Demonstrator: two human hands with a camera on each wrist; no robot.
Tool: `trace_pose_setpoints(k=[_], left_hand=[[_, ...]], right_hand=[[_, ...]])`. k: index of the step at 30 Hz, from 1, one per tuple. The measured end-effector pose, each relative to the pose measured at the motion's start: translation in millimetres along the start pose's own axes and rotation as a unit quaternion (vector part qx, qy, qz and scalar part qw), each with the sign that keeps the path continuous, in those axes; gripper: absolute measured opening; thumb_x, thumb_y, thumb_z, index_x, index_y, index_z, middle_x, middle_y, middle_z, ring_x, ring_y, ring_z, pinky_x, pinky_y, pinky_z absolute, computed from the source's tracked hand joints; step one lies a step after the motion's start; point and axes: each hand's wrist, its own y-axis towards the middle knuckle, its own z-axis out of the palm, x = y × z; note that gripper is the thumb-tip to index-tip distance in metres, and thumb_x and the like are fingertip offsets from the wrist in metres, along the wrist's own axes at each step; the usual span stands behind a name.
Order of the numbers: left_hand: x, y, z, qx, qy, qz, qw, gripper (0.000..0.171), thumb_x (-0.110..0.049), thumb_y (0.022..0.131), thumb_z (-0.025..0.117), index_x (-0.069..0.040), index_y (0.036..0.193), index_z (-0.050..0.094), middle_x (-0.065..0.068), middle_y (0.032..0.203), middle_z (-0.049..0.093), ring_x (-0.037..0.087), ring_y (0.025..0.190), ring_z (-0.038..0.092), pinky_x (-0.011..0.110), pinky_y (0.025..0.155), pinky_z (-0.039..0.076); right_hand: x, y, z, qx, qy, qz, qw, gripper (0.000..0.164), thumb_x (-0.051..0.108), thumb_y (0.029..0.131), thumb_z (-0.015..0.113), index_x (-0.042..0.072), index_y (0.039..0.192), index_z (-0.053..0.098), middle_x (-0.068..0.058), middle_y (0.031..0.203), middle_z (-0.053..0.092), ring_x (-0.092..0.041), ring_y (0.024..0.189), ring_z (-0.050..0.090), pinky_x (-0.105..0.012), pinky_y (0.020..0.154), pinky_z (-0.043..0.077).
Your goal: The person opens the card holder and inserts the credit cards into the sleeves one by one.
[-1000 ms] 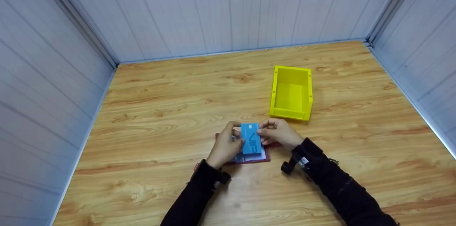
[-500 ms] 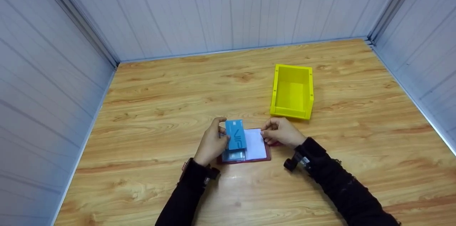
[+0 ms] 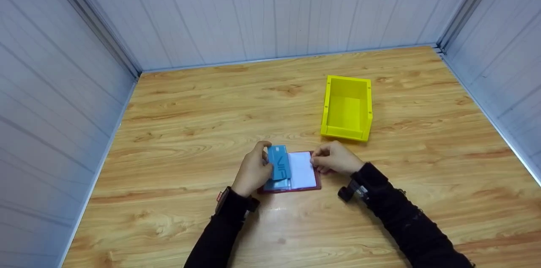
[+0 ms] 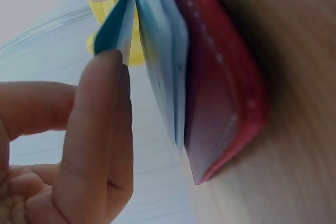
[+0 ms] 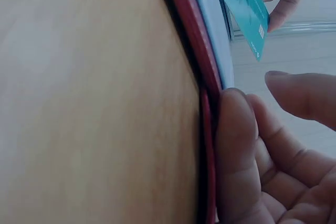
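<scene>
A blue card (image 3: 279, 162) marked VIP is pinched by my left hand (image 3: 253, 170), at a slant over the left side of an opened red card holder (image 3: 318, 184). Seen in the left wrist view, the card (image 4: 113, 27) stands apart from the clear sleeves (image 4: 163, 51) at its lower edge. My right hand (image 3: 336, 158) is at the holder's right edge. In the right wrist view a fingertip of it touches the edge by the red strap (image 5: 210, 145), and the thumb stands apart with nothing visible between. White sleeves or pages (image 3: 301, 170) show on the holder's right half.
Behind my right hand stands a yellow open-front bin (image 3: 347, 107) on the wooden table (image 3: 203, 111). White panel walls (image 3: 253, 10) enclose the table at the back and both sides.
My left hand has carried the card leftward from between both hands, then slightly lower, uncovering the white page. The right hand has let go of the card and stays by the holder's right edge.
</scene>
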Motion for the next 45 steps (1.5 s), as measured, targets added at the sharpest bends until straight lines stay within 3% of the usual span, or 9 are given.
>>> trace_pose_setpoints(k=[7, 18, 45], left_hand=[[-0.7, -0.3, 3.2, 0.008, 0.013, 0.001, 0.9999, 0.053, 0.011, 0.077, 0.053, 0.004, 0.13, 0.049, 0.002, 0.077, 0.052, 0.011, 0.06, 0.045, 0.024, 0.052, 0.038], [1.5, 0.8, 4.0, 0.049, -0.02, -0.044, 0.9976, 0.053, 0.009, 0.078, 0.054, 0.006, 0.131, 0.047, 0.0, 0.073, 0.047, 0.013, 0.058, 0.046, 0.024, 0.052, 0.038], [-2.2, -1.3, 8.3, 0.072, 0.007, -0.04, 0.9966, 0.054, 0.007, 0.078, 0.057, 0.006, 0.131, 0.052, -0.001, 0.072, 0.049, 0.012, 0.061, 0.046, 0.025, 0.054, 0.038]], right_hand=[[-0.1, 0.3, -0.4, -0.002, -0.004, 0.009, 1.0, 0.02, 0.014, 0.093, 0.065, -0.004, 0.101, 0.068, -0.009, 0.087, 0.071, -0.012, 0.067, 0.063, -0.026, 0.064, 0.056], [-2.0, 1.9, -0.6, -0.002, 0.007, 0.006, 1.0, 0.021, 0.013, 0.093, 0.065, -0.006, 0.101, 0.068, -0.007, 0.085, 0.07, -0.011, 0.066, 0.062, -0.025, 0.063, 0.056], [-1.9, 2.6, 1.0, -0.011, 0.031, 0.019, 0.999, 0.019, 0.011, 0.092, 0.064, -0.005, 0.102, 0.067, -0.003, 0.081, 0.067, -0.01, 0.067, 0.064, -0.024, 0.063, 0.056]])
